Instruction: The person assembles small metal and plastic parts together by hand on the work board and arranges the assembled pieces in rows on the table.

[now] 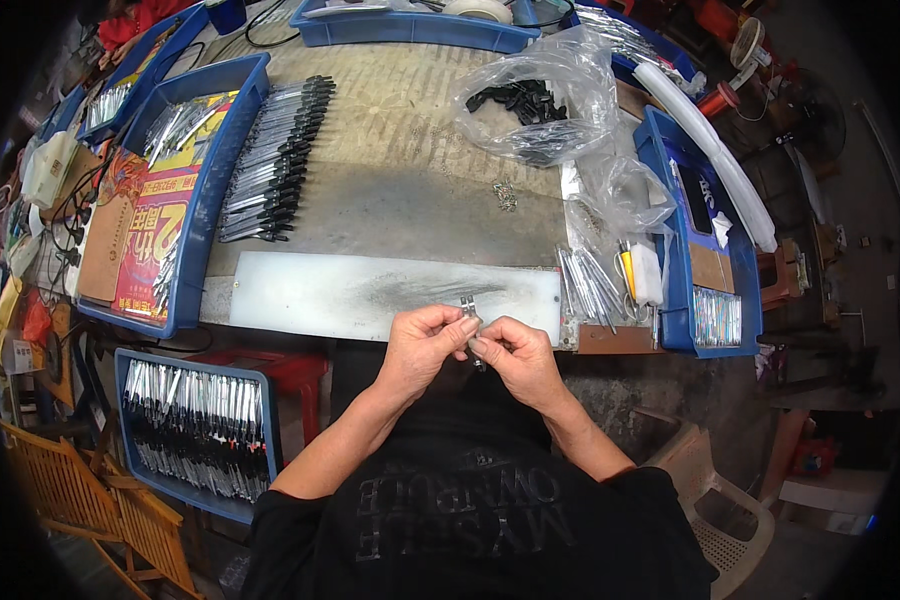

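My left hand (421, 346) and my right hand (519, 357) meet at the near edge of the table. Between their pinched fingertips is a slim silver-and-black piece (468, 303), held upright in the picture. Its shiny end shows above the fingers and a dark end below; the fingers cover its middle, and its exact kind is unclear. Just beyond the hands lies a long white board (320, 293) with dark smudges. Left of centre, a neat row of slim silver pieces with black ends (275, 165) lies on the table (400, 190).
A clear plastic bag (595, 85) holds black parts (525, 100). Small metal bits (505, 196) lie nearby. Silver rods (590, 285) rest at right beside a blue tray (678, 300). Another blue tray (232, 150) stands left; a filled blue bin (269, 400) sits lower left. A plastic chair (715, 500) is behind right.
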Action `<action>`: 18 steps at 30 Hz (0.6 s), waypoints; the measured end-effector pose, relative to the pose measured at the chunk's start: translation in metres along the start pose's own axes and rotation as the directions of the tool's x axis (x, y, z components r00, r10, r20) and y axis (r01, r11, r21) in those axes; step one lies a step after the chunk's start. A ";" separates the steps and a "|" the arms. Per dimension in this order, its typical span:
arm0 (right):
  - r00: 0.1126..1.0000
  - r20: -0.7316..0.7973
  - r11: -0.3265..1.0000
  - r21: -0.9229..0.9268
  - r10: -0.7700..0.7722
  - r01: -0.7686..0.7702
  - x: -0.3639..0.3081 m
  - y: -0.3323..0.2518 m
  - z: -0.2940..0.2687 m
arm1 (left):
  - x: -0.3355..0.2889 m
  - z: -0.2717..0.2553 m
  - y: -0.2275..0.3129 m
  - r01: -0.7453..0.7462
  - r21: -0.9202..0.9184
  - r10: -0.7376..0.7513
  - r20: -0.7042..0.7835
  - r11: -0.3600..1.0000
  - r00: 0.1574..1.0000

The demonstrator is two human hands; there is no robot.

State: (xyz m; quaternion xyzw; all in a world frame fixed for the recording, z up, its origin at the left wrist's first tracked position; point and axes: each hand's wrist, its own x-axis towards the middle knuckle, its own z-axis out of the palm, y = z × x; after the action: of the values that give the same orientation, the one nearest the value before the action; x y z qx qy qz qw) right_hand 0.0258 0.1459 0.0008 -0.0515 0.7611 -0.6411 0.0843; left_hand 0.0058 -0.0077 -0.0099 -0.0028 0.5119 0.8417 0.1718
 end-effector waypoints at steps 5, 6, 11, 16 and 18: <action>1.000 0.016 0.999 -0.038 0.010 -0.009 0.001 -0.003 -0.001 | 0.001 -0.002 0.003 0.038 0.055 -0.040 0.027 0.998 0.999; 1.000 0.020 0.999 -0.031 0.012 -0.011 0.001 -0.003 -0.001 | 0.001 -0.002 0.002 0.015 0.086 -0.018 0.029 0.996 0.999; 1.000 0.021 0.998 -0.069 -0.014 0.016 0.002 -0.002 0.000 | 0.002 -0.003 0.001 -0.006 0.122 0.000 0.051 0.993 0.999; 0.999 0.029 0.998 -0.058 -0.020 0.022 0.002 -0.004 0.001 | 0.001 -0.003 0.002 -0.010 0.104 0.004 0.055 0.995 0.998; 0.999 0.034 0.997 -0.075 -0.023 0.025 0.002 -0.005 0.000 | 0.002 -0.003 0.002 -0.012 0.104 0.005 0.067 0.994 0.998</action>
State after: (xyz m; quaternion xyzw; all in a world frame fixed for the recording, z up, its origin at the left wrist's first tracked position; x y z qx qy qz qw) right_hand 0.0232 0.1447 0.0051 -0.0744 0.7825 -0.6119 0.0873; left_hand 0.0025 -0.0107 -0.0103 0.0364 0.5493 0.8141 0.1848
